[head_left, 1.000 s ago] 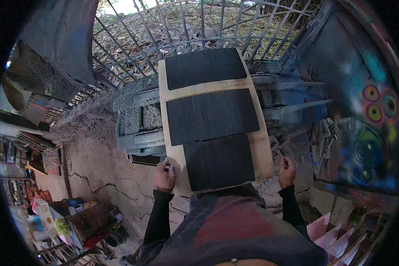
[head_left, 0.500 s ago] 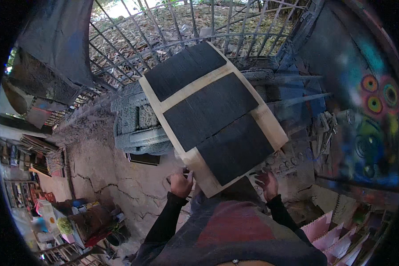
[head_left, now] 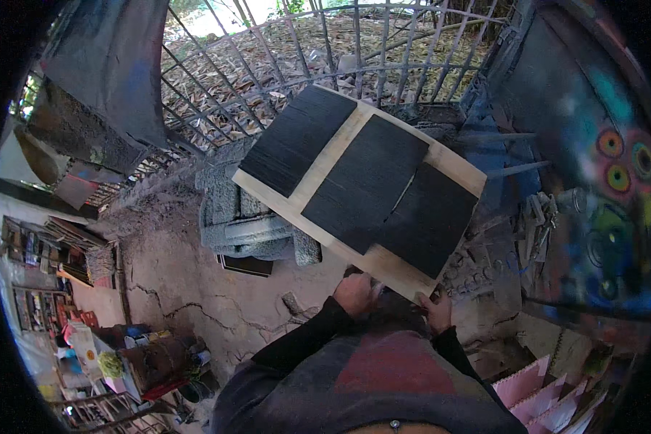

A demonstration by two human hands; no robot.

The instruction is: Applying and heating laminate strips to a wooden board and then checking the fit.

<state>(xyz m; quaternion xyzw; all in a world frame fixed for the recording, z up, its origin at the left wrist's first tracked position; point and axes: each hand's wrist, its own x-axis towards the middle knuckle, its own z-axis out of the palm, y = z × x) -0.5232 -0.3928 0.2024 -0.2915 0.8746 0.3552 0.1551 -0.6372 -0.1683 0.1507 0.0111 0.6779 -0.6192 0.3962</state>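
Note:
A pale wooden board [head_left: 325,153] lies tilted in front of me, bearing three black rectangular panels [head_left: 365,181], two of them with a narrow slit between them. It rests over a thickly paint-crusted grey stand [head_left: 231,206]. My right hand [head_left: 437,312] pinches the board's near corner, thumb and fingers closed on the edge. Just left of that corner, my left hand [head_left: 356,295] is closed close to the near edge. A small dark bit shows at its fingers, but what it holds is hidden.
Beyond the board stands a metal bar fence [head_left: 296,43] with dry leaves behind it. At right is a paint-sprayed panel [head_left: 615,210]; pink sheets [head_left: 532,387] stand at lower right. A cluttered table [head_left: 152,362] is at lower left, on a cracked floor [head_left: 195,289].
The board has turned clockwise, its near corner swinging right. My left hand has moved right along with it. My right hand, open before, has closed on the corner.

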